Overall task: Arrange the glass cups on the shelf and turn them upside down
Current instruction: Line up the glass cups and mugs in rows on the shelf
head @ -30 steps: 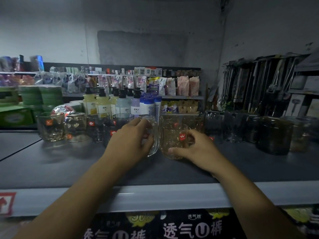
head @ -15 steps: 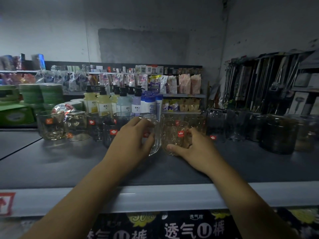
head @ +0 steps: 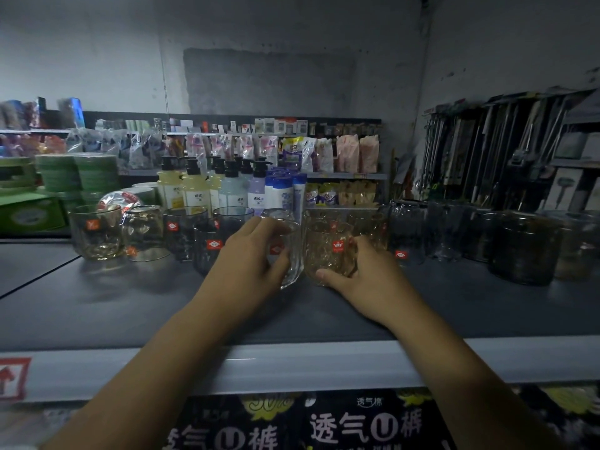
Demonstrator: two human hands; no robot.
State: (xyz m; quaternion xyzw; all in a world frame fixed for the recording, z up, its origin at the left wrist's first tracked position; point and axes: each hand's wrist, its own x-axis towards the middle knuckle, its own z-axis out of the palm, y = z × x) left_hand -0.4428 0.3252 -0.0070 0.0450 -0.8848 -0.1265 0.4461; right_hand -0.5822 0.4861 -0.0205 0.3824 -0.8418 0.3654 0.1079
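Head view, near to far. Below the pale shelf lip (head: 292,362) lies a dark printed pack (head: 324,427); a red arrow label (head: 11,378) marks the lip's left end. Beyond the lip, two hands work on the dark shelf deck (head: 97,303). Left hand (head: 250,258): fingers curled round a clear glass cup (head: 290,254), thumb at its near side. Right hand (head: 360,277): fingers wrapped behind an amber patterned cup (head: 328,251), thumb laid along its base. Both cups appear mouth-up and touch or nearly touch; whether either has left the deck cannot be told. Step judged in hand: lifting the pair to invert them. Done well, each cup would be raised clear of its neighbour before the wrist rolls, then set down rim-first and softly, since glass on glass chips. Obstacles: dark tinted cups (head: 211,245) crowd just left of the left hand, and more cups (head: 402,235) stand just beyond the right, leaving little swing room. Farther left, a clear tumbler (head: 95,232); far right, dark jars (head: 522,248). Behind, pump bottles (head: 194,186), then hanging tools (head: 487,147)
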